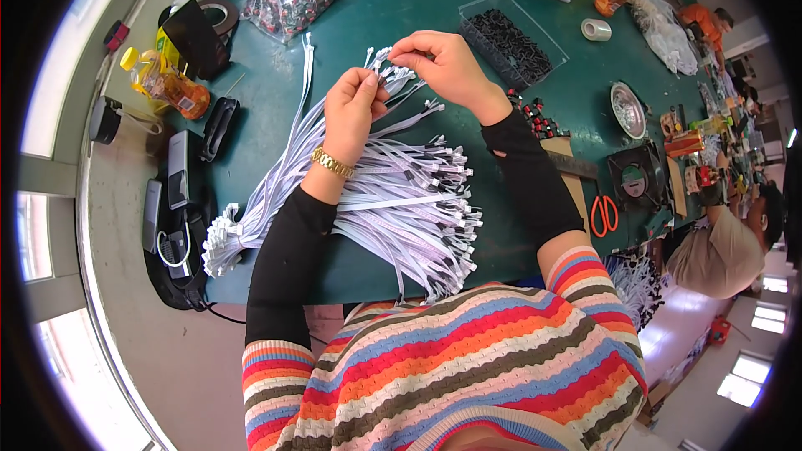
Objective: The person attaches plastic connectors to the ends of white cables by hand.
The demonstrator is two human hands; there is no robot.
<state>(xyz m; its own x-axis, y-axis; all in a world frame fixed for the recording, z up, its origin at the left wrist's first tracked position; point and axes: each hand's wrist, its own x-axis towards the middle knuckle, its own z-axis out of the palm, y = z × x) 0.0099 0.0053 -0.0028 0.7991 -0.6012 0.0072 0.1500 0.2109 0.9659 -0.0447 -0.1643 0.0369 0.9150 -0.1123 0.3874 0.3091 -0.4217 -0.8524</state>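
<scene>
A large bundle of flat white cables (401, 200) with small white connectors lies across the green table in front of me. Some of the cable ends on its right side carry small black pieces. Above its far end my left hand (352, 113) is closed, thumb pressed on the fingers, pinching a white cable. My right hand (447, 71) is beside it, thumb and forefinger brought together at the white connectors (397, 73). Whatever tiny part sits between those right fingertips is too small to make out. Several red-and-black small parts (539, 119) lie loose by my right forearm.
A transparent box (514, 42) of black parts stands beyond my right hand. A bag of small parts (296, 0) lies far left, near a bottle (164, 83). On the right are orange-handled scissors (603, 215), a fan (639, 175) and a metal bowl (628, 108). Another person (723, 250) sits farther right.
</scene>
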